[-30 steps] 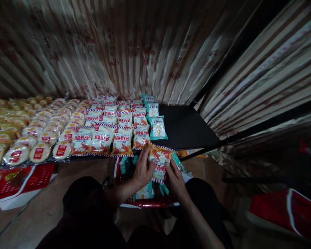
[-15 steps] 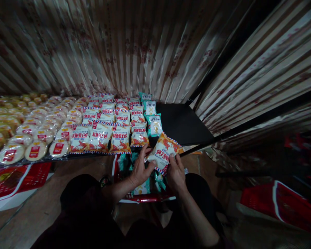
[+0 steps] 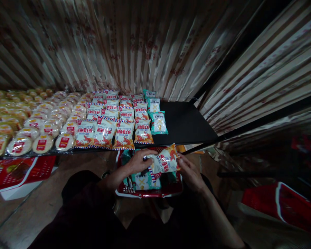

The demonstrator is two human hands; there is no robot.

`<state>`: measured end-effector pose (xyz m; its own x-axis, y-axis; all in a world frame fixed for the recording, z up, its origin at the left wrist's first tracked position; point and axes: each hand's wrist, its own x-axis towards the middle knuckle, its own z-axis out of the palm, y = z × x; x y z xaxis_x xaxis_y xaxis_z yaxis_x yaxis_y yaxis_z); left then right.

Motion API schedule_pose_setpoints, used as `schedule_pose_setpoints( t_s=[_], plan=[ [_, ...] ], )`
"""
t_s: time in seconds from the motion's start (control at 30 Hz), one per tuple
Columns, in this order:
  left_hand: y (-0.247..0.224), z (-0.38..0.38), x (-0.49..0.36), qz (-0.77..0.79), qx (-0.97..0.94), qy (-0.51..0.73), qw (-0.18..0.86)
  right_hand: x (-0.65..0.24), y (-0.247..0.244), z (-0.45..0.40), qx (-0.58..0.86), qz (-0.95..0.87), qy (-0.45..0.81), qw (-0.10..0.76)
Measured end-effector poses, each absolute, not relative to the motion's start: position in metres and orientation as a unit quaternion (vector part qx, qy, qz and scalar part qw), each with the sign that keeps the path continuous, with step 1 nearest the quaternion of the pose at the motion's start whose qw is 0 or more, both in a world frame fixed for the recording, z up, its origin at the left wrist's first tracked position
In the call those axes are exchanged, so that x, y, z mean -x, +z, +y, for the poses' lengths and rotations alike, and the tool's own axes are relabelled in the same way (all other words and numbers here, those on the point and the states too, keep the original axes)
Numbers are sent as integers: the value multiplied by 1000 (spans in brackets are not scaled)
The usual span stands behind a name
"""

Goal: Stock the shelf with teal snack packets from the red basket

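Note:
A white and orange snack bag (image 3: pixel 166 159) with a striped edge is held between my two hands, above a red basket (image 3: pixel 145 193). My left hand (image 3: pixel 139 161) grips its left end, a ring on one finger. The right end is pinched by my right hand (image 3: pixel 189 169). Inside the basket lie green and white snack bags (image 3: pixel 142 181), partly hidden by my hands and the held bag. Just beyond, matching orange and white bags (image 3: pixel 124 135) stand in rows on a black shelf (image 3: pixel 185 124). A short column of green bags (image 3: pixel 158 122) sits to their right.
Round wrapped pastries (image 3: pixel 43 143) fill the shelf's left part. Striped sheeting (image 3: pixel 134 48) hangs behind it. Red baskets stand on the floor at left (image 3: pixel 20 173) and right (image 3: pixel 264 204). A black bar (image 3: pixel 248 124) runs along the right.
The snack bag has turned, its striped end swinging to the lower left, and has come lower over the basket. My right hand has shifted to its right end. The view has moved slightly.

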<state>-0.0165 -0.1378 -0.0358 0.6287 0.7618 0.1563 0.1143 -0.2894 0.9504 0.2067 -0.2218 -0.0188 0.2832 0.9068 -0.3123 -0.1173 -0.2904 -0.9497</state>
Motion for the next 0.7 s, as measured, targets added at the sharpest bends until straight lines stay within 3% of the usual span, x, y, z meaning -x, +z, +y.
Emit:
schedule_pose_setpoints(
  t_s=[0.1, 0.37, 0.7],
  plan=[
    [-37, -132, 17, 309, -702, 313, 561, -195, -16, -220, 594, -255, 575, 501],
    [-27, -128, 15, 322, -500, 408, 693, -164, -9, -214, 561, -148, 540, 610],
    [-24, -130, 8, 294, -444, 423, 734, -135, -14, -212, 544, -72, 488, 679]
  ],
)
